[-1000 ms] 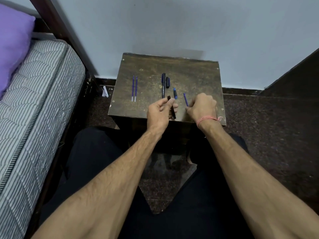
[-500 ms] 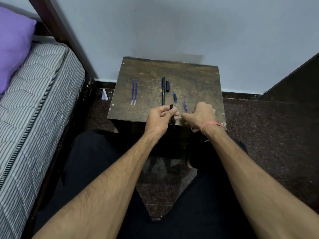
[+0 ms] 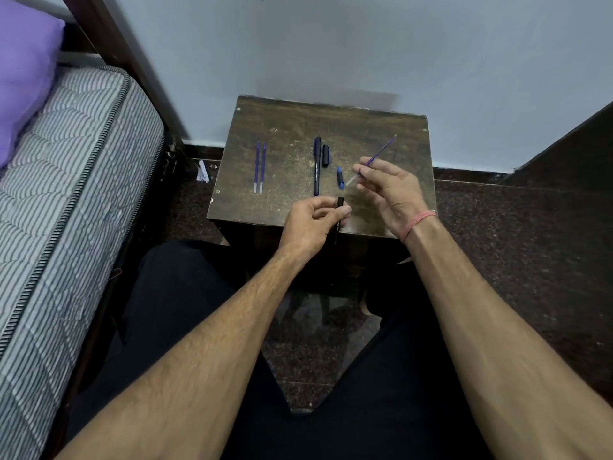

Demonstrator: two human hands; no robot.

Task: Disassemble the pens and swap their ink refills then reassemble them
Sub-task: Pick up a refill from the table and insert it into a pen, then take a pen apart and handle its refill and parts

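On the small dark wooden table, my left hand grips a black pen barrel near the front edge, its open end pointing away from me. My right hand pinches a thin blue ink refill between thumb and fingers, held slanted above the table with its tip up to the right. A whole black pen lies in the middle with a black cap beside it. A small blue pen piece lies just right of that. Two blue refills lie side by side at the left.
A bed with a striped mattress and a purple pillow stands to the left. The wall rises right behind the table. A dark slanted panel is at the right. My legs are under the table's front edge.
My right hand has lifted from the table's front edge and raised the blue refill, which now slants up to the right. My left hand keeps the black barrel.
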